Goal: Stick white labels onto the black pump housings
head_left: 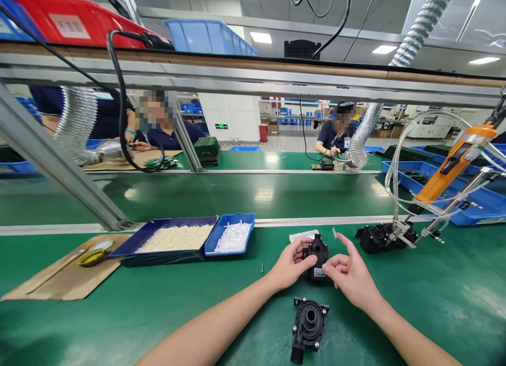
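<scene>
My left hand [291, 263] grips a small black pump body [317, 256] with a white label, held upright just above the green bench. My right hand [350, 273] pinches its lower right side near the label, index finger raised. A black pump cover [309, 326] with a round port lies flat on the bench just below both hands. A tiny screw [262, 267] lies left of my left hand.
Two blue trays, one of white pellets [174, 238] and one of white parts [234, 236], stand at left by a brown paper sheet [63, 276]. A black fixture [381, 237] and a hanging orange screwdriver [454, 163] sit at right. Two other people work across the conveyor.
</scene>
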Tool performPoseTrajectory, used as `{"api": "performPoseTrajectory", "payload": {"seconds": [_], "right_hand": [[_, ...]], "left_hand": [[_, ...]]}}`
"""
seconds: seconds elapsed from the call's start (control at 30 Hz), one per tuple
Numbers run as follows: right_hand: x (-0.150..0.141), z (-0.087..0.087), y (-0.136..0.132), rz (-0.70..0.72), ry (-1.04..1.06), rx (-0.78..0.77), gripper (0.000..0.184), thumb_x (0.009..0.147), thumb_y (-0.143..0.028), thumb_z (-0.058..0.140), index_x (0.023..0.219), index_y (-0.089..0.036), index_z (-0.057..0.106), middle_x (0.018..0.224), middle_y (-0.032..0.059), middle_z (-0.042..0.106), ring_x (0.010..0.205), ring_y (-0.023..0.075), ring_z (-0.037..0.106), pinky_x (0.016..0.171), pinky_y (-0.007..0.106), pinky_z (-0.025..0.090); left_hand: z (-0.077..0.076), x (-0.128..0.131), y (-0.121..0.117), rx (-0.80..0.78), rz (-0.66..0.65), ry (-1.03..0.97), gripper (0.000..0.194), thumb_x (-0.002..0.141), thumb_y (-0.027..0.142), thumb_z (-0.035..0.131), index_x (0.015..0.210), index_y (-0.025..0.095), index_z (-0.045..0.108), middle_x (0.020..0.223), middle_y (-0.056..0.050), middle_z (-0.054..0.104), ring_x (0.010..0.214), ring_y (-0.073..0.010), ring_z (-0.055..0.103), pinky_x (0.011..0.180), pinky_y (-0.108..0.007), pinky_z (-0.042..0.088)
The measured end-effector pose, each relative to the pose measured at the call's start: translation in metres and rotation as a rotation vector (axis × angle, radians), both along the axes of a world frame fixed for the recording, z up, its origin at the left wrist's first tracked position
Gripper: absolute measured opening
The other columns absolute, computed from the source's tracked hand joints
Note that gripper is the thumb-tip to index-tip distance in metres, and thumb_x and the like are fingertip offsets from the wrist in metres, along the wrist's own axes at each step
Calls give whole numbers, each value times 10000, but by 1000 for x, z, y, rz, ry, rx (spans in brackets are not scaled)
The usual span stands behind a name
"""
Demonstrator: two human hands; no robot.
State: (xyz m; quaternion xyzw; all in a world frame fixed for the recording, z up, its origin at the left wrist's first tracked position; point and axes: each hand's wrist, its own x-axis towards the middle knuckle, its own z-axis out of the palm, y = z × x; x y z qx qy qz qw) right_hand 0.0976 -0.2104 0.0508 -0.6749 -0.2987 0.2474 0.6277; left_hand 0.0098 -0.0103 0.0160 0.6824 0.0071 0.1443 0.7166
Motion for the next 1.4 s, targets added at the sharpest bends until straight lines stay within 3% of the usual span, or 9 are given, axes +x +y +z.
{"api": "performPoseTrajectory", "payload": {"seconds": [0.67, 0.8, 0.97, 1.03, 1.13, 1.27, 1.4], "right_hand": [[-1, 2, -2, -26, -120, -33, 886, 933, -416, 761, 1621, -300, 214, 906, -22, 726, 636, 140, 567, 634, 273, 485], [-6, 2, -3, -20, -299, -87, 815, 978, -366, 675, 1637, -305, 199, 933, -24, 733, 638, 141, 576, 639, 274, 473], [0, -1, -7, -8, -786, -218, 701, 1027, -334, 599, 1638, -302, 256, 1014, -1, 747, 691, 170, 640, 675, 318, 459], [9, 0, -9, -37, -834, -279, 803, 1000, -376, 661, 1659, -303, 207, 988, -8, 746, 678, 181, 646, 676, 327, 457], [23, 3, -11, -23, -648, -346, 1041, 925, -439, 757, 1687, -292, 63, 849, -58, 721, 598, 174, 624, 631, 310, 457], [20, 5, -5, 54, -555, -349, 1077, 907, -480, 735, 1690, -265, 28, 809, -64, 712, 597, 180, 643, 617, 300, 455], [0, 2, 9, -68, -727, -445, 1105, 873, -464, 704, 1688, -234, -5, 736, -46, 688, 627, 253, 672, 591, 312, 377]], "left_hand": [[4, 0, -2, -24, 5, 7, 618, 841, 519, 847, 1280, 185, 568, 1256, -140, 703, 1133, -271, 694, 1033, -416, 516], [3, 0, -2, -23, 2, -2, 607, 847, 512, 845, 1282, 188, 573, 1244, -133, 705, 1144, -269, 691, 1036, -405, 511], [2, 0, 1, -28, -15, -11, 581, 867, 493, 834, 1285, 189, 568, 1232, -118, 701, 1089, -242, 696, 1005, -384, 513], [1, 0, 2, -44, -31, -11, 585, 857, 495, 844, 1273, 191, 567, 1209, -111, 706, 1075, -238, 697, 992, -375, 515], [1, 1, 3, -55, -35, -8, 600, 839, 508, 856, 1261, 191, 569, 1197, -109, 706, 1073, -237, 698, 978, -363, 518], [3, -1, 0, -37, -20, -15, 611, 826, 493, 868, 1264, 180, 579, 1192, -117, 711, 1091, -249, 702, 994, -376, 522], [6, -5, -7, 21, 34, -16, 580, 816, 425, 871, 1270, 179, 608, 1232, -126, 710, 1118, -274, 704, 1005, -402, 540]]}}
